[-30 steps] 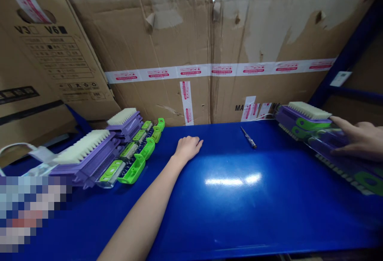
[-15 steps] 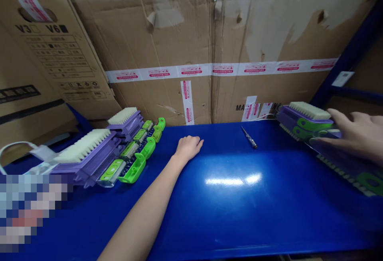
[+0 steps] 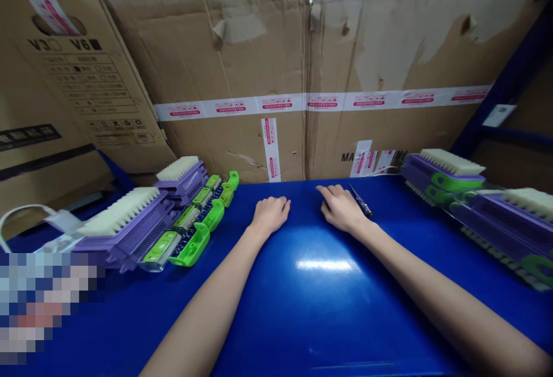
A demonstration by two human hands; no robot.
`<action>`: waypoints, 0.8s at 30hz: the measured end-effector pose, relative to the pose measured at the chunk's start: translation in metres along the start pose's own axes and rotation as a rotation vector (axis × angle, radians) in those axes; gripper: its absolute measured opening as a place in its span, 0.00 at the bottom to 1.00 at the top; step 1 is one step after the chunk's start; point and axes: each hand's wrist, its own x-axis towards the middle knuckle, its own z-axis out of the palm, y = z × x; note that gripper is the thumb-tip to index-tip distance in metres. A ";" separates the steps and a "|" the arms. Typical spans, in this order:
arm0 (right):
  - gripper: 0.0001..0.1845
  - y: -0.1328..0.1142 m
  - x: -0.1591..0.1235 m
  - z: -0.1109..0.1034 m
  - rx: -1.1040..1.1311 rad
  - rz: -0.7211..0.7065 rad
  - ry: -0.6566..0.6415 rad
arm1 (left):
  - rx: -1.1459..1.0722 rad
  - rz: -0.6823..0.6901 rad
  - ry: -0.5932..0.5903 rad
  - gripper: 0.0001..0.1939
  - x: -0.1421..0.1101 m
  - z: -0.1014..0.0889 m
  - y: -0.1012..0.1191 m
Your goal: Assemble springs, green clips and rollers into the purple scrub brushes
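Observation:
My left hand (image 3: pixel 271 214) rests on the blue table (image 3: pixel 319 319) with its fingers curled into a loose fist; nothing shows in it. To its right, my right hand (image 3: pixel 341 207) lies palm down, fingers stretched forward and thumb apart, holding nothing. Just beyond the right hand's outer edge lies a slim screwdriver (image 3: pixel 362 202) with a clear handle, its tip pointing to the back; the hand partly hides it or comes close to it. A gap of bare table separates the two hands.
Purple units with cream bristle tops (image 3: pixel 125 210) and bright green clips (image 3: pixel 203 241) line the left side. Similar purple units (image 3: pixel 444 172) stand along the right. Taped cardboard (image 3: pixel 233 140) walls the back; a printed box (image 3: pixel 86 89) leans at left. A white cable (image 3: pixel 21 208) curves at far left.
My right hand has left the purple units at the right and come down on the table near the screwdriver. My left hand has stayed in place.

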 end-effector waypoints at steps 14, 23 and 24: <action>0.24 0.005 -0.004 0.016 0.130 -0.037 -0.041 | 0.003 -0.029 0.020 0.18 -0.002 -0.001 0.002; 0.23 0.006 -0.005 0.016 0.176 -0.044 -0.041 | -0.022 -0.040 0.016 0.17 -0.004 0.000 0.001; 0.23 0.007 -0.005 0.016 0.176 -0.044 -0.041 | -0.022 -0.037 0.020 0.17 -0.004 0.000 0.001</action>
